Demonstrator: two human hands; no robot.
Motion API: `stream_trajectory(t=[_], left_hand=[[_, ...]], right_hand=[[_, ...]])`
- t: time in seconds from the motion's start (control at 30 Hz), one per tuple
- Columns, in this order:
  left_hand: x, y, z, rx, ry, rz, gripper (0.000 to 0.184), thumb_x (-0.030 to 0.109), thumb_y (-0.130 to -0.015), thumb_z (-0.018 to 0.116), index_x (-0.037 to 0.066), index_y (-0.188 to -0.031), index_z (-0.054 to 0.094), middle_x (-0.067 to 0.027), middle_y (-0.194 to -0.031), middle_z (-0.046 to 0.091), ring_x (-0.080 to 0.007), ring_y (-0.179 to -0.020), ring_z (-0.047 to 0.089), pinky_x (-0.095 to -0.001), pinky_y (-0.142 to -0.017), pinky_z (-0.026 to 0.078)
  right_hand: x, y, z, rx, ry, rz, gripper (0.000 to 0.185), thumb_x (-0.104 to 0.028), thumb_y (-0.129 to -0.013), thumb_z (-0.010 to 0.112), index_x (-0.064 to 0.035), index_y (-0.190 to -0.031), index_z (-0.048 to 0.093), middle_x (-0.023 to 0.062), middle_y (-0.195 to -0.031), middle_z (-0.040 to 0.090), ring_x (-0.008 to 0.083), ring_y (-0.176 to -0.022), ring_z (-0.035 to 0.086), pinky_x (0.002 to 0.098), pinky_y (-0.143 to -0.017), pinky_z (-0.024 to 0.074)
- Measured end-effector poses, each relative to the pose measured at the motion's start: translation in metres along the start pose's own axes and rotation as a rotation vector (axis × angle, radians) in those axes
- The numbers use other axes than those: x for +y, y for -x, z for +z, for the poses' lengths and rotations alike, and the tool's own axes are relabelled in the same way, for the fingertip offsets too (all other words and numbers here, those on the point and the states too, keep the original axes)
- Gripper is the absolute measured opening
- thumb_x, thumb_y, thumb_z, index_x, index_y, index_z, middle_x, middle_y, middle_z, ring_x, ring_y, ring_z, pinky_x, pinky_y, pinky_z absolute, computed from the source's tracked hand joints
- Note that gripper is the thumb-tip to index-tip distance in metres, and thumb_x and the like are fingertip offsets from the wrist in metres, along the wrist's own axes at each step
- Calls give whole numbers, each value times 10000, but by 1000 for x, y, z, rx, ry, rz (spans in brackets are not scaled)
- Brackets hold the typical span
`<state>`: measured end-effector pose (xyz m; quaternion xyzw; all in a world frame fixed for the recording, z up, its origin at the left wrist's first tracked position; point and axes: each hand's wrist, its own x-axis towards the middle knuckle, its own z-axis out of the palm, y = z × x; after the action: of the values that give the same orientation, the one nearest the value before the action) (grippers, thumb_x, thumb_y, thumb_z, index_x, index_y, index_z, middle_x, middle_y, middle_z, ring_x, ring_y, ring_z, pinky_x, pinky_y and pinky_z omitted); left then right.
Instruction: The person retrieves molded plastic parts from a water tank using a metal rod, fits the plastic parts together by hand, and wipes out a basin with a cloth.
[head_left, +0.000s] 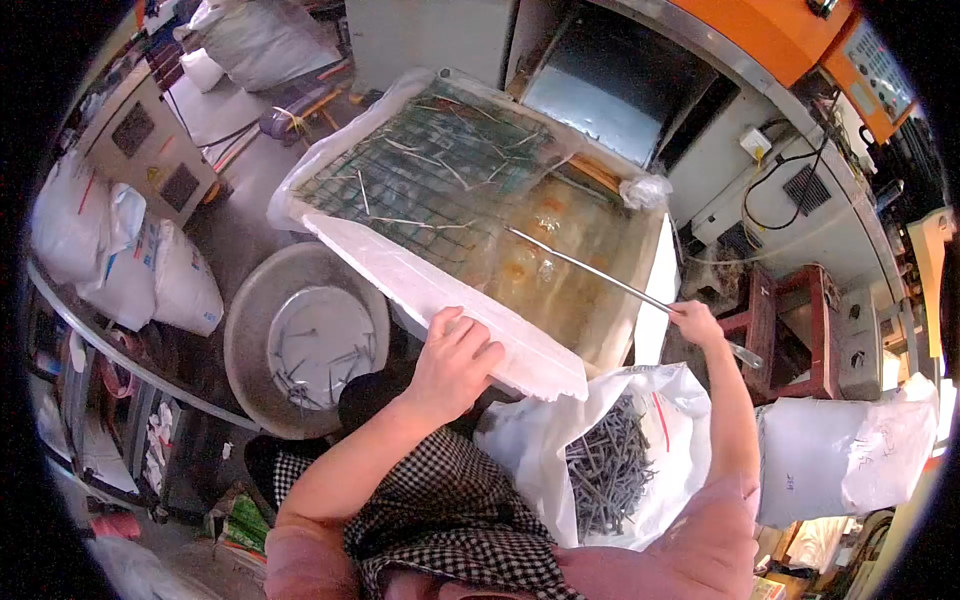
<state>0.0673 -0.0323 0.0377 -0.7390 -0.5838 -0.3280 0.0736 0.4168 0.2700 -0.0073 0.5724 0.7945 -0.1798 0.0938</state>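
Observation:
My right hand [697, 325] is closed around a long thin metal rod [600, 280], whose far end reaches over the water in a large tub [285, 200]. My left hand [455, 365] has its fingers curled at the near edge of a long white board [420, 285] along the tub's front side; the fingertips are partly hidden. Under the water on the left lies a green mesh [420, 150], with several thin pale strips over it. Between my arms stands an open white sack [680, 400] holding many slim grey pieces [607, 470].
Left of the tub, a round grey basin [245, 335] holds several slim grey pieces. Full white sacks [185, 275] stand farther left, and another sack [830, 460] is at the right. A dark red frame [820, 330] and a machine with an orange panel [750, 35] border the tub.

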Motion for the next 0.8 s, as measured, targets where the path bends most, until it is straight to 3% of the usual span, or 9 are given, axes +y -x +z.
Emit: stream_trajectory(t=[0.13, 0.23, 0.33, 0.43, 0.63, 0.77, 0.8], left_hand=[[5, 0, 3, 19, 10, 0, 249, 92, -572, 666, 73, -786, 541, -62, -781, 473, -240, -836, 516, -444, -915, 344], [6, -2, 5, 20, -7, -1, 258, 88, -564, 671, 73, -791, 548, -62, -786, 476, -238, -836, 516, -442, -915, 342], [5, -3, 4, 16, -31, 0, 269, 86, -555, 679, 75, -792, 551, -61, -792, 478, -236, -841, 516, -441, -918, 339], [3, -1, 3, 7, -33, -11, 276, 90, -552, 683, 79, -793, 549, -58, -794, 478, -233, -848, 516, -440, -925, 334], [-2, 0, 3, -14, -24, -24, 286, 112, -559, 686, 92, -805, 543, -51, -794, 477, -227, -854, 517, -449, -934, 330], [-6, -4, 8, -17, -25, -11, 303, 130, -523, 704, 92, -789, 565, -40, -827, 498, -216, -859, 522, -463, -918, 339], [-6, -6, 6, -29, -26, -7, 278, 153, -573, 690, 98, -802, 541, -44, -801, 485, -219, -868, 522, -452, -942, 328]], right_hand=[[19, 33, -5, 109, -64, 77, 294, -273, -842, 575, -145, -1098, 642, 201, -1008, 633, 341, -960, 609, 406, -839, 477], [30, 17, 17, 182, -104, 65, 286, -260, -840, 579, -131, -1086, 649, 209, -1004, 632, 343, -965, 608, 406, -843, 474], [39, -25, 50, 236, -172, -36, 281, -209, -835, 588, -55, -1065, 640, 231, -952, 634, 346, -936, 619, 370, -815, 479], [20, -57, 64, 208, -241, 11, 265, -252, -838, 585, -112, -1049, 661, 211, -963, 639, 364, -936, 604, 407, -835, 474], [-23, -116, 73, 203, -96, -114, 259, -264, -841, 576, -102, -1024, 661, 202, -957, 640, 354, -904, 615, 402, -814, 483], [-62, -152, 89, 241, -248, -75, 241, -294, -846, 572, -138, -1004, 666, 189, -933, 644, 360, -888, 616, 410, -803, 486], [-71, -162, 93, 190, -229, -73, 242, -309, -849, 567, -153, -1006, 666, 176, -969, 641, 353, -926, 608, 410, -821, 483]])
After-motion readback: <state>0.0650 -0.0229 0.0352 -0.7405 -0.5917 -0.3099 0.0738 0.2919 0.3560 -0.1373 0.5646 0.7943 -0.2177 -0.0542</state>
